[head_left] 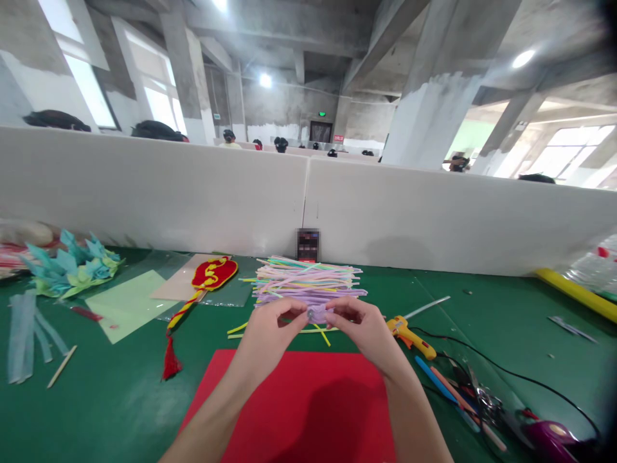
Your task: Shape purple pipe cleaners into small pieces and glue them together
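My left hand point(278, 328) and my right hand point(362, 329) are raised close together over the table. Between them they pinch a small lilac curled piece point(317, 314), thumb and fingertips closed on either end. It looks soft, though its exact make is too small to tell. Just behind it lies a broad pile of pastel pipe cleaners point(308, 278) in lilac, cream, yellow and mint. A few loose yellow-green pipe cleaners point(237, 331) lie at the pile's front edge. Below my wrists a red sheet point(308, 405) is spread on the green tabletop.
A red fan-shaped ornament point(216, 273) with a tassel lies left, near a pale green sheet point(132, 307) and blue-green folded flowers point(72, 263). Rightward are a yellow glue gun point(412, 337), its black cord, and scissors point(482, 392). A phone point(308, 244) leans against the white partition point(193, 199).
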Motion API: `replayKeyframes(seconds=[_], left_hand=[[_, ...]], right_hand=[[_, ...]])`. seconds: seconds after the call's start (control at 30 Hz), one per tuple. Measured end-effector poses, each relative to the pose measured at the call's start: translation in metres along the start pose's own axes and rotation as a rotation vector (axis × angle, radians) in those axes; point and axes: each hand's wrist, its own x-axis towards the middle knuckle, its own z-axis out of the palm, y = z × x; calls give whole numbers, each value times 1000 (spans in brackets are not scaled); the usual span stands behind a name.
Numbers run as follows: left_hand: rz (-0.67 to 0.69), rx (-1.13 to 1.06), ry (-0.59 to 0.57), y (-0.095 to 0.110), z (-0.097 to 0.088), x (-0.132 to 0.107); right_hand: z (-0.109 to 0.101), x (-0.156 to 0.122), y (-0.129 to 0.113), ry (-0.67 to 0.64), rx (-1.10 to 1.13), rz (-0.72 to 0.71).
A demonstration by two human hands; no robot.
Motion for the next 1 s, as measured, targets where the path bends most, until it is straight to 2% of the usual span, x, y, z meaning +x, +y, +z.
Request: replayKeyframes(seconds=[0.2,0.4,0.57,1.0], left_hand=[[4,-10,-7,0,0,0],[60,26,-91,-2,0,-2],[61,33,-120,-2,1,-3],[67,15,-108,-1,3,-4]], right_hand=[[1,0,1,-2,-48,10],[3,-2,-1,-124,-18,10],[4,-4,-2,-76,-42,2],[4,-4,-3,-80,-101,-49]])
